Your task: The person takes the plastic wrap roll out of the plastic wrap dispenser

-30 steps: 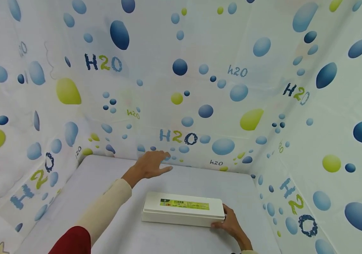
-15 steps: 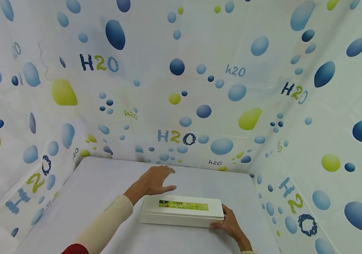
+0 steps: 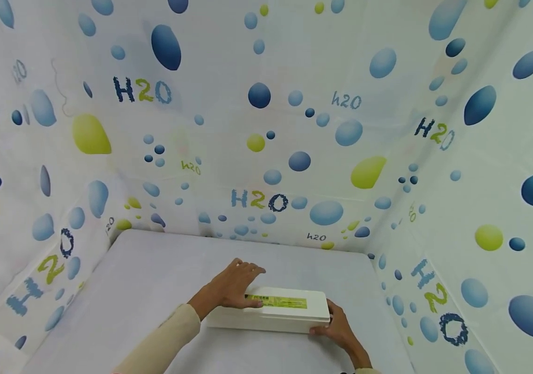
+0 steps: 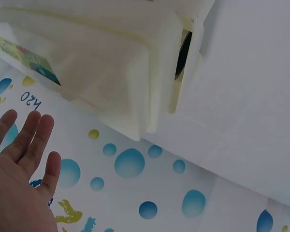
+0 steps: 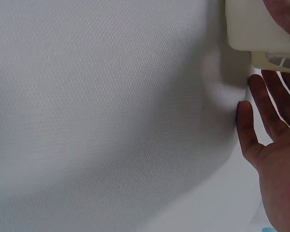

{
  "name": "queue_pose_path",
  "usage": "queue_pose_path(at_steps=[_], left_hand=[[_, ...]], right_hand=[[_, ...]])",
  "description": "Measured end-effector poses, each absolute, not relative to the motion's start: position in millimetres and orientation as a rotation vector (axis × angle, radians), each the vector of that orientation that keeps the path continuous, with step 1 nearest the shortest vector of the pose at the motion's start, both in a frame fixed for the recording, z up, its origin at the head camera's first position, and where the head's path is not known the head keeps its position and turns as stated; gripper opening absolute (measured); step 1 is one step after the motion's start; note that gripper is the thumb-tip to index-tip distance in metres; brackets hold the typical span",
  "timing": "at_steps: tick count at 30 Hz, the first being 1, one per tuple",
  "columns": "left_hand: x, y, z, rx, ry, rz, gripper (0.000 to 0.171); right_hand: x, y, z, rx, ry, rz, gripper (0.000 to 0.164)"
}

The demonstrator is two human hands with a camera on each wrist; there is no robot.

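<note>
A long white plastic box point(image 3: 290, 311) with a yellow-green label lies on the white tabletop in the head view. My left hand point(image 3: 232, 285) is over the box's left end and hides part of the label. Its fingers are extended, and in the left wrist view the left hand point(image 4: 19, 179) appears apart from the box point(image 4: 106, 72). A slot in the box's end shows something dark inside. At the opposite end my right hand point(image 3: 340, 330) grips the box, thumb in front, fingers around the end. In the right wrist view, the right hand point(image 5: 282, 164) is partly cut off beside the box point(image 5: 256, 29).
The white-covered table point(image 3: 163, 270) is enclosed at the back and both sides by hanging white sheets point(image 3: 220, 156) printed with blue and green drops and H2O lettering. The right sheet point(image 3: 481, 197) stands close to the table's right edge.
My left hand has come down and toward me, from beyond the box to over its left end. My right hand keeps its grip, and the box has hardly moved.
</note>
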State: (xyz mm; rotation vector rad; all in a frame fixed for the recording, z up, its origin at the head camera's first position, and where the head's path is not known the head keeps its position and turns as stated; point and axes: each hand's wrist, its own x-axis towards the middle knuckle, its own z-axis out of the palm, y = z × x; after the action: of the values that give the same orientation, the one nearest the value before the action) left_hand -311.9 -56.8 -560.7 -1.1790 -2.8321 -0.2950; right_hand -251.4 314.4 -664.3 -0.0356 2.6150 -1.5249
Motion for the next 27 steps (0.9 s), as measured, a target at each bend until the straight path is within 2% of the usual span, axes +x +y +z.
queue_pose_path(at_steps=[9, 27], left_hand=[[-305.9, -51.9, -574.9, -1.178, -2.865, -0.273, 0.096], [-300.6, -56.5, -585.9, -1.190, -2.853, -0.319, 0.097]], right_hand=[[-253.9, 313.7, -661.9, -0.048, 2.651, -1.471, 0.101], [-252.0, 313.1, -664.3, -0.063, 2.646, -1.497, 0.100]])
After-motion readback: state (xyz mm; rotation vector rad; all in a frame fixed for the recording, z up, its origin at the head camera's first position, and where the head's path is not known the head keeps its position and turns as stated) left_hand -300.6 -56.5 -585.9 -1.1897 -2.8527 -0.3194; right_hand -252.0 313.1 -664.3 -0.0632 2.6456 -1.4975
